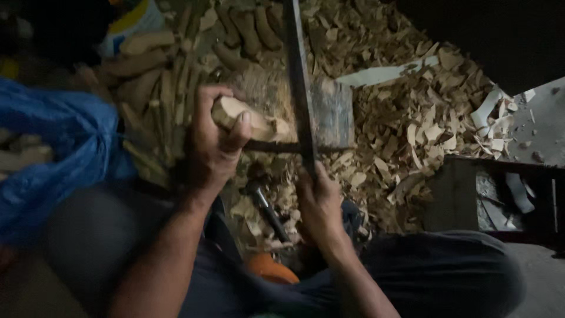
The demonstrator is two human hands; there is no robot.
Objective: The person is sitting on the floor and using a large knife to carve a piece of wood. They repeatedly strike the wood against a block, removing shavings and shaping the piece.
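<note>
— Shavings cover nearly the whole floor: pale wood chips spread around a wooden chopping block, thickest to its right.

— And the person?

— Seated low, knees to either side of the block. The left hand has its fingers wrapped around a light, partly carved piece of wood, thumb pressed over the top, holding it against the block's upper face. The right hand grips the handle of a long dark blade, which stands upright and crosses in front of the block, just beside the carved piece.

— What else lies about?

— Rough wooden sticks are stacked to the left of the block, with rounded blanks piled behind it. A blue plastic bag bulges at the far left. A dark-handled tool rests on the chips between the knees. To the right stands a dark crate, and beyond it a strip of grey concrete floor. The room is dim, its far corner black.
</note>
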